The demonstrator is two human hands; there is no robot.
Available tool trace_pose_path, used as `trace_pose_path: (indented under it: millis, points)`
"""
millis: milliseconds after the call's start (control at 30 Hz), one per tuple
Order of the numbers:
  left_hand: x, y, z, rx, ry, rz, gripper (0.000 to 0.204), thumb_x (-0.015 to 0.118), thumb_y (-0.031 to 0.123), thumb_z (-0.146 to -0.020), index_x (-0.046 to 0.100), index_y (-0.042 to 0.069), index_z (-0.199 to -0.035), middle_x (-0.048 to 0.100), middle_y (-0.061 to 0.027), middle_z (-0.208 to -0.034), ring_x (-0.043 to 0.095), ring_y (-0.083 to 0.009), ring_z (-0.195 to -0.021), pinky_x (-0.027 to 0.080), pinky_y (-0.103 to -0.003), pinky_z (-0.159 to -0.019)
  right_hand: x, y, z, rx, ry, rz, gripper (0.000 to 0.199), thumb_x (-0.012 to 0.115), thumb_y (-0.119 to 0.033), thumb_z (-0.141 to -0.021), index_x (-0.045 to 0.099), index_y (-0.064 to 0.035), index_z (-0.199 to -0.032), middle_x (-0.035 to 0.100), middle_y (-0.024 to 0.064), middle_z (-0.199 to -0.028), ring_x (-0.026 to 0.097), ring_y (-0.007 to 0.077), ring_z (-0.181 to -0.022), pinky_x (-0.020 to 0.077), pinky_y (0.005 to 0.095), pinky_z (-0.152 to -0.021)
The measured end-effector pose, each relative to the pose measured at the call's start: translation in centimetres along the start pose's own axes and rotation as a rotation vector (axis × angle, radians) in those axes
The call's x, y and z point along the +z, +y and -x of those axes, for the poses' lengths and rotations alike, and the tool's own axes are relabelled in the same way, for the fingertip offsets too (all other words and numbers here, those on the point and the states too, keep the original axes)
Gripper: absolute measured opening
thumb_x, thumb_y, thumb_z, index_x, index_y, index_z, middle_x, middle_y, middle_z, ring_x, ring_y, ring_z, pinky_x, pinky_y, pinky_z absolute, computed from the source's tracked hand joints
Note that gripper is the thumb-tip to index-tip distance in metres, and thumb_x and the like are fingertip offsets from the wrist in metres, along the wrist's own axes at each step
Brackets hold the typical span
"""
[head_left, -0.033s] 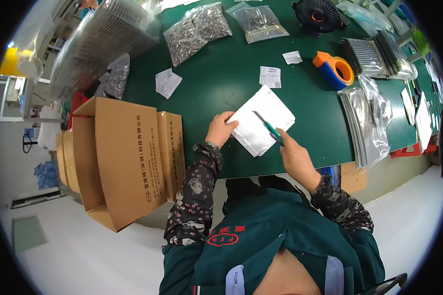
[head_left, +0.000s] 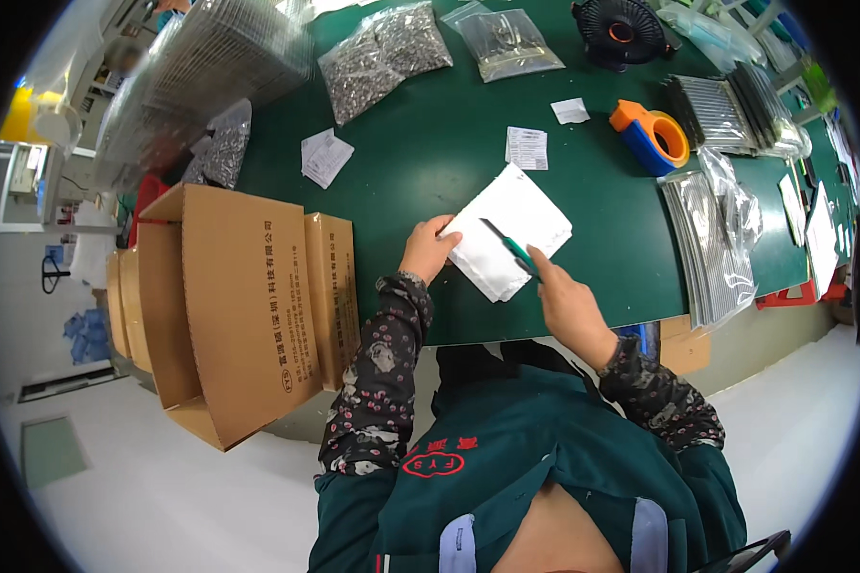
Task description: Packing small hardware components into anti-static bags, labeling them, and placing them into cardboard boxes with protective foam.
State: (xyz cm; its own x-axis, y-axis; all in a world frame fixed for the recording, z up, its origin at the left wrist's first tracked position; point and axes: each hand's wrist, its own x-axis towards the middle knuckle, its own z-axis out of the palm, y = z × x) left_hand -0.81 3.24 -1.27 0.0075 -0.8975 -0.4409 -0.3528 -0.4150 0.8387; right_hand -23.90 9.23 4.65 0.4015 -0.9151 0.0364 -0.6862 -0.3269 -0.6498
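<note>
A flat white packet (head_left: 537, 212) lies at an angle near the front edge of the green table. My left hand (head_left: 428, 250) grips its left edge, thumb on top and the other fingers partly hidden. Closed around a slim green-handled tool (head_left: 516, 250), my right hand (head_left: 571, 310) is over the packet's lower right side. The tool's narrow dark end points up and left across the white surface; it looks knife-like, but its exact kind is unclear. I cannot tell whether that end touches the packet.
Open cardboard boxes (head_left: 248, 315) stand to the left. Printed slips (head_left: 526, 149), bags of small metal parts (head_left: 384, 59), an orange-and-blue tape dispenser (head_left: 652, 137), a black fan (head_left: 621, 33) and bagged grey strips (head_left: 702, 248) lie farther back and right. Clear trays (head_left: 210, 72) are stacked at far left.
My right hand and the green-handled tool have shifted slightly left over the packet. My left hand keeps its grip on the packet's edge.
</note>
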Motion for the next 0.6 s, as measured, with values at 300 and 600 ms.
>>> trace_pose_path:
  millis: [300, 600]
  points:
    - [0.5, -0.3, -0.4, -0.025, 0.113, 0.066, 0.027, 0.064, 0.010, -0.075, 0.055, -0.003, -0.097, 0.060, -0.0065, -0.085, 0.056, -0.0121, -0.073, 0.046, -0.024, -0.061, 1.3, -1.4, -3.8, -0.063, -0.187, 0.382, 0.070, 0.048, 0.004, -0.070, 0.026, -0.0117, -0.135, 0.050, 0.0107, -0.072, 0.055, 0.0255, -0.054, 0.0454, 0.0362, -0.048]
    - [0.8, -0.6, -0.4, -0.015, 0.160, 0.077, 0.031, 0.066, 0.012, -0.072, 0.056, -0.004, -0.097, 0.061, -0.0078, -0.085, 0.058, -0.0133, -0.074, 0.046, -0.024, -0.063, 2.0, -1.3, -4.0, -0.109, -0.170, 0.482, 0.069, 0.051, 0.000, -0.072, 0.024, -0.0102, -0.135, 0.049, 0.0118, -0.073, 0.056, 0.0232, -0.055, 0.0464, 0.0335, -0.047]
